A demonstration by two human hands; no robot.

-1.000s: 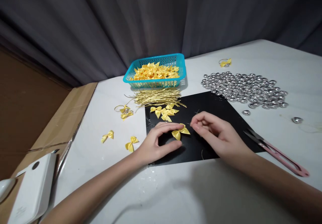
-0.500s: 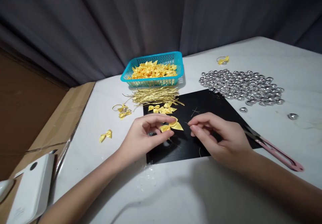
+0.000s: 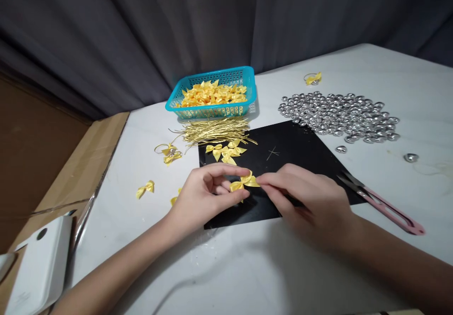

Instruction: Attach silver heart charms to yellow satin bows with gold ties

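Note:
My left hand [image 3: 208,190] pinches a yellow ribbon bow [image 3: 243,181] between thumb and index finger, above the black mat [image 3: 264,138]. At the bow's right tail, my right hand [image 3: 304,197] is closed in a pinch on a thin strand, mostly hidden by the fingertips. Beyond the hands, several loose yellow bows [image 3: 228,151] lie at the mat's left corner, beside a bundle of gold cords [image 3: 215,131]. Two crossed strands [image 3: 272,153] rest on the mat. Part of another bow [image 3: 175,197] shows behind my left wrist.
A turquoise basket [image 3: 212,112] of yellow bows stands at the back. Silver heart beads [image 3: 339,117] are heaped at right. Pink-handled snips [image 3: 385,206] lie by my right forearm. Finished-looking bow loops [image 3: 170,153] sit left; a white device [image 3: 40,263] rests on cardboard.
My right hand has moved left, bringing its pinched fingertips up to the bow's right tail. My left hand still holds the bow. The view has shifted slightly.

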